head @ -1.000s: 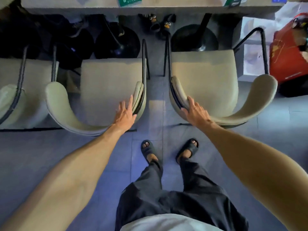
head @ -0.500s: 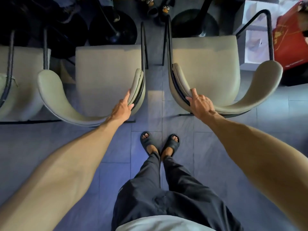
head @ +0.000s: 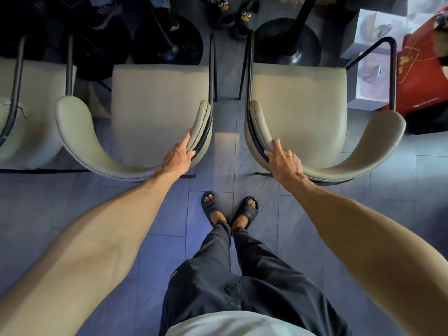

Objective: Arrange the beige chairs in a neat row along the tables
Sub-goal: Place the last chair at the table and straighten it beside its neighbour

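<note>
The floor (head: 218,154) is of grey tiles with a bluish light on it. At the top edge lies a pair of dark slippers (head: 244,19) with cartoon eyes and an orange beak, close together. At the right stands a red box (head: 421,76) with gold marks, and just beside it, to its left, two white boxes (head: 371,27), one behind the other. Lower in the middle are two dark open-toe sandals (head: 211,207) worn on the feet, dark trousers (head: 230,287), and the hem of a pale shirt (head: 230,323).
</note>
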